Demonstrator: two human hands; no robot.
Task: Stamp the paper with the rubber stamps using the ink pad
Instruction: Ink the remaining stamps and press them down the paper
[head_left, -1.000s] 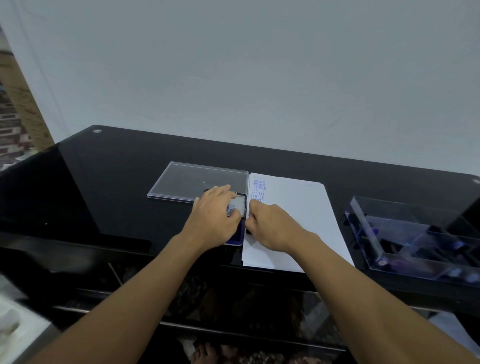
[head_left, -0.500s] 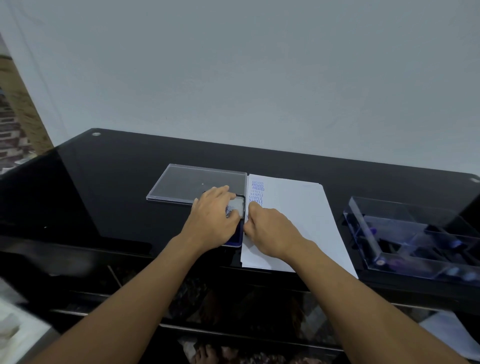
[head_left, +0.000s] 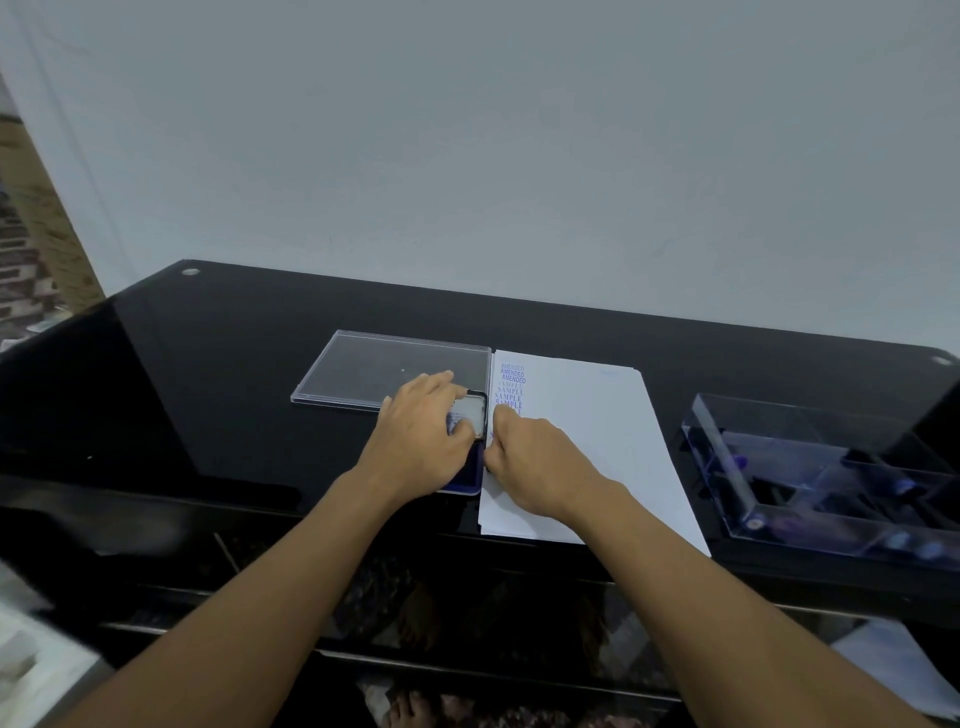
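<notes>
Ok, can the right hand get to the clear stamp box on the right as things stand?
Probably yes: only flat paper and bare table lie between the right hand and the clear stamp box.

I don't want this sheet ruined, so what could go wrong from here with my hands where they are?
1. The ink pad lies right against the left edge of the paper, under the left hand; a nudge could smear ink onto the sheet.
2. The right hand covers the lower end of the stamped column, so fresh prints might smudge.
</notes>
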